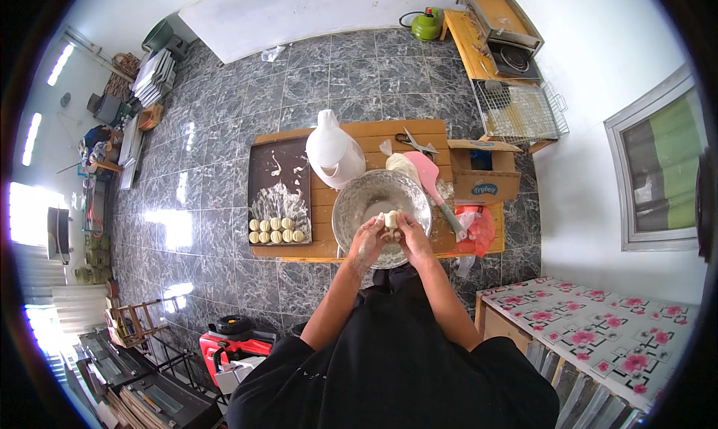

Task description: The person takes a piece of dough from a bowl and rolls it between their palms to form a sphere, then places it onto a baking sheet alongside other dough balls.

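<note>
My left hand [366,239] and my right hand [412,237] meet over the near side of a large metal bowl [347,198]. Between their fingertips is a small pale lump of dough [391,219], pinched from both sides. Flour or dough residue coats the fingers and the inside of the bowl. Left of the bowl lies a dark baking tray [280,154], dusted with white flour. Several ridged, pale dough pieces [275,231] sit in rows at its near end. A white plastic jug [334,158] stands between tray and bowl, toward the far side.
Right of the bowl are a pink spatula [427,172], scissors [416,142] and a pale bag [403,165] on the wooden table [374,132]. An open cardboard box [485,181] and red plastic bag [479,229] border its right side. A flower-patterned surface [591,328] stands nearer, at right.
</note>
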`<state>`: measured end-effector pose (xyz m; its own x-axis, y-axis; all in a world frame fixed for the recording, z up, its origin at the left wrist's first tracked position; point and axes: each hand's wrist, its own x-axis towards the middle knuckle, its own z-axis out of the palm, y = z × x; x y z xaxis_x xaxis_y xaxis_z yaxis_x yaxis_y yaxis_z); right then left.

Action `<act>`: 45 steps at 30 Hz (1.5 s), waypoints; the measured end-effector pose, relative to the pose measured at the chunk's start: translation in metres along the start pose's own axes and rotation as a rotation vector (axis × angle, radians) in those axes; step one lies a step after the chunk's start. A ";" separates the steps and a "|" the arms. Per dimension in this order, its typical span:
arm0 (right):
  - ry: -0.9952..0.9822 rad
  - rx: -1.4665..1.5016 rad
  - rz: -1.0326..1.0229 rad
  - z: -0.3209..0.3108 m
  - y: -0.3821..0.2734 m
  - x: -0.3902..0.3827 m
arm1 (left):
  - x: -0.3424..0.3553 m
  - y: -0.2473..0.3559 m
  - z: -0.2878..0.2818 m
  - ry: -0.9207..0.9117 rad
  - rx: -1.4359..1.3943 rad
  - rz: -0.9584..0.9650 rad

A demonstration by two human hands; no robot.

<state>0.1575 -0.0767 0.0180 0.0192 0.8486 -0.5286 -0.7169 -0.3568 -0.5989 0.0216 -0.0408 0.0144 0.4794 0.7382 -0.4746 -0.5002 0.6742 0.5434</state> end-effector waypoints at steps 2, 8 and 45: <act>-0.050 -0.082 -0.018 -0.002 -0.007 0.001 | -0.004 0.004 0.000 -0.048 0.000 -0.072; -0.293 -0.053 0.107 -0.004 -0.027 0.000 | -0.015 0.014 0.011 -0.273 -0.039 -0.015; 0.492 -1.143 -0.743 0.051 0.043 -0.010 | -0.003 0.081 -0.024 -0.380 0.595 -0.338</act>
<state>0.0907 -0.0808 0.0281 0.5338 0.8392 0.1035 0.4980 -0.2131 -0.8406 -0.0380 0.0122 0.0437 0.8045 0.3641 -0.4693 0.1360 0.6562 0.7422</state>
